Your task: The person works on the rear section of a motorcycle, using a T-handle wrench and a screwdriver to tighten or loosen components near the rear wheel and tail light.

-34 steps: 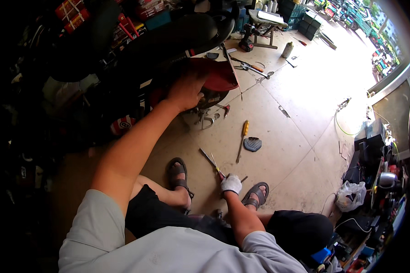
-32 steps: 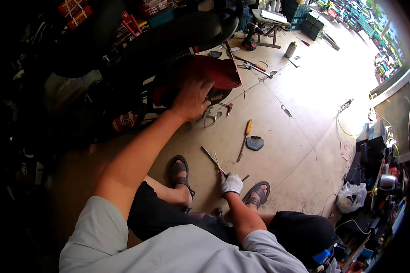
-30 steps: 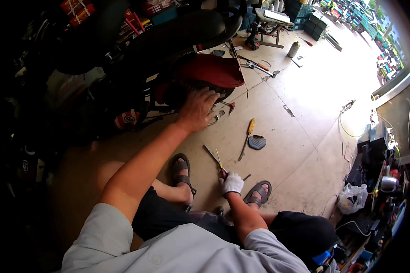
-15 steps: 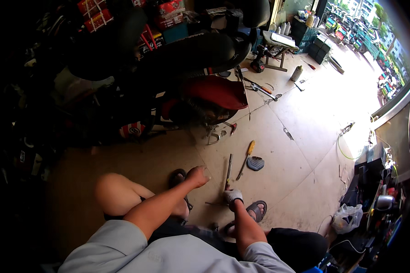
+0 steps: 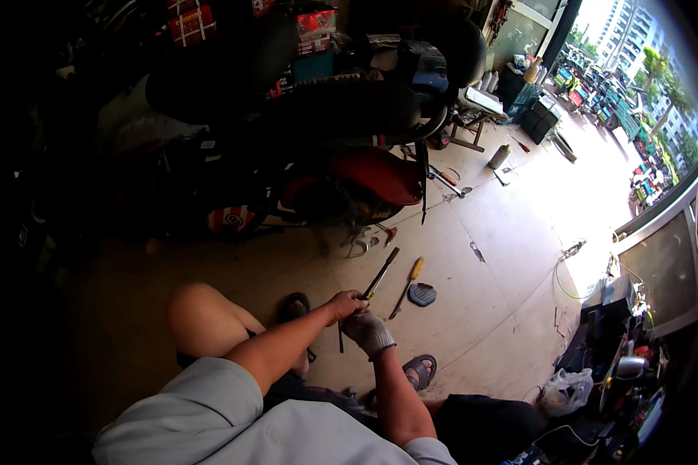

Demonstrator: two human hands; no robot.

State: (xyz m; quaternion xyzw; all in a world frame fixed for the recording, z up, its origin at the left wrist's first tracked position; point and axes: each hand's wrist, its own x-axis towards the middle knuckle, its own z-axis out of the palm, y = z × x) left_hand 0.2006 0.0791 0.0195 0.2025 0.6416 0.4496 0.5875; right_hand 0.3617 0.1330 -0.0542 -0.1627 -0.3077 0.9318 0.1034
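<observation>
My bare left hand (image 5: 347,305) is closed around the lower end of a long, slim metal bar tool (image 5: 381,273), which slants up and away to the right. Just below and touching it, my right hand (image 5: 369,333), in a pale knitted glove, is also closed. A thin dark rod (image 5: 341,338) sticks down beside the glove; whether it belongs to the same tool I cannot tell. On the floor just beyond my hands lie a yellow-handled screwdriver (image 5: 416,270) and a dark, rounded ribbed pad (image 5: 422,294).
A motor scooter with a red rear fender (image 5: 388,178) stands ahead to the left, in shadow. Farther off are scattered hand tools (image 5: 446,178), a spray can (image 5: 499,157) and a small stool (image 5: 481,101). Clutter with a white plastic bag (image 5: 568,391) lines the right side.
My left hand has met my right hand and closed on the bar tool. My right hand has shifted left and up, and the tool now leans to the right. The view has moved slightly.
</observation>
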